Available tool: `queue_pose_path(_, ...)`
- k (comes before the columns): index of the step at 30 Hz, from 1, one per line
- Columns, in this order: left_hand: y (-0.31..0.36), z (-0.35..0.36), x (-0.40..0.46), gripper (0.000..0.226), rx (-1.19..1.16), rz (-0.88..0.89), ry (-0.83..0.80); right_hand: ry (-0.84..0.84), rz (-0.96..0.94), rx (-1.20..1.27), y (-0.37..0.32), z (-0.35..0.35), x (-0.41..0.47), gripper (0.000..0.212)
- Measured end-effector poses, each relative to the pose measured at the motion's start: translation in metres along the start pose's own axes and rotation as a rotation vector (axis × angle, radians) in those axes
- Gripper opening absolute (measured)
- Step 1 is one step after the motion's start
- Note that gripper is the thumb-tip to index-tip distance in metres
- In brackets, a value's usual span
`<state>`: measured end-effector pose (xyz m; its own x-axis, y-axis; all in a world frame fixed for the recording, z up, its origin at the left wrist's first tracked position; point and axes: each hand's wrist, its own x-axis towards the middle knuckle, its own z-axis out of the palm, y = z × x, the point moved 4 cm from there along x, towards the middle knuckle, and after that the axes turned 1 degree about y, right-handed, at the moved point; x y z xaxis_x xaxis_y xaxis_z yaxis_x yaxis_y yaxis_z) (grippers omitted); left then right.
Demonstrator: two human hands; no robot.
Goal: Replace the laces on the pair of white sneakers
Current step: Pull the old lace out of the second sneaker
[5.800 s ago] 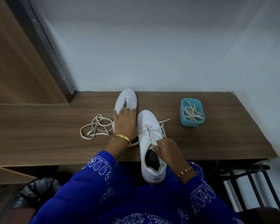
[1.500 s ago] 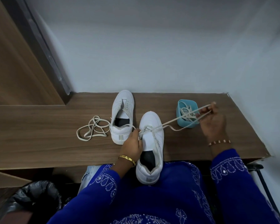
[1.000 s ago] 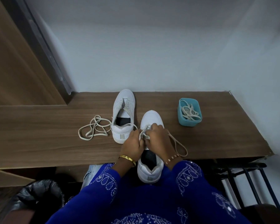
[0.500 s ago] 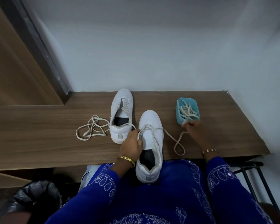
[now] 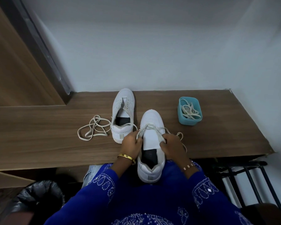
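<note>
Two white sneakers lie toe-away on the wooden desk (image 5: 39, 127). The near sneaker (image 5: 151, 120) overhangs the desk's front edge onto my lap, with a lace (image 5: 152, 127) threaded only through its front eyelets. My left hand (image 5: 131, 143) pinches the lace at the shoe's left side. My right hand (image 5: 172, 146) grips the lace at the right side, and a loose loop trails beside it. The far sneaker (image 5: 122, 111) stands unlaced to the left.
A loose cream lace (image 5: 94, 129) lies tangled left of the far sneaker. A teal box (image 5: 185, 119) holding more laces sits at the right. A black-lined bin (image 5: 39, 197) is at lower left, a black metal rack (image 5: 243, 172) at lower right.
My right hand has come back from beside the teal box to the near sneaker's right side and now grips the lace there. My left hand has stayed on the lace.
</note>
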<state>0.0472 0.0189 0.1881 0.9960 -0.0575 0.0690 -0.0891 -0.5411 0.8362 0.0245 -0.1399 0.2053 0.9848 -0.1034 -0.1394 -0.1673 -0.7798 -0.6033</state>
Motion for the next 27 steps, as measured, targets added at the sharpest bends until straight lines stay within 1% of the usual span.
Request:
queue_pose_path(3, -0.005, -0.004, -0.004, 0.040, -0.077, -0.052, 0.050, -0.073, 0.009, 0.130, 0.004, -0.014, 0.001, 0.043)
queue_pose_path(5, -0.008, -0.006, -0.008, 0.040, -0.100, -0.069, 0.065, -0.150, 0.055, 0.263, 0.007, -0.020, -0.002, 0.045)
queue_pose_path(7, -0.008, -0.007, -0.012, 0.039, -0.104, -0.065, 0.060, -0.214, 0.092, 0.367, 0.010, -0.022, -0.004, 0.038)
queue_pose_path(10, -0.003, -0.008, -0.011, 0.034, -0.065, -0.018, 0.009, -0.238, 0.083, 0.366, 0.007, -0.021, -0.001, 0.014)
queue_pose_path(13, 0.000, -0.008, -0.007, 0.039, 0.045, 0.051, -0.022, -0.240, 0.080, 0.346, 0.004, -0.018, 0.002, 0.019)
queue_pose_path(15, 0.000, -0.007, -0.005, 0.046, 0.109, 0.067, -0.038, -0.168, 0.017, 0.244, -0.002, -0.017, 0.006, 0.024)
queue_pose_path(16, -0.001, -0.006, -0.005, 0.048, 0.117, 0.058, -0.045, -0.097, -0.013, 0.179, -0.006, -0.018, 0.009, 0.026)
queue_pose_path(19, 0.001, -0.004, -0.006, 0.054, 0.074, 0.039, -0.058, 0.107, -0.086, 0.024, -0.022, -0.018, 0.021, 0.020)
queue_pose_path(20, 0.002, -0.003, -0.006, 0.060, 0.060, 0.044, -0.068, 0.127, -0.135, -0.024, -0.028, -0.015, 0.025, 0.018)
queue_pose_path(23, 0.001, 0.002, -0.008, 0.074, 0.033, 0.052, -0.120, 0.094, -0.242, -0.232, -0.041, 0.000, 0.034, 0.018)
queue_pose_path(25, 0.001, 0.003, -0.008, 0.079, 0.007, 0.039, -0.141, 0.103, -0.249, -0.354, -0.044, 0.005, 0.037, 0.017)
queue_pose_path(27, 0.000, 0.004, -0.008, 0.079, -0.010, 0.036, -0.149, 0.116, -0.246, -0.413, -0.045, 0.008, 0.038, 0.016)
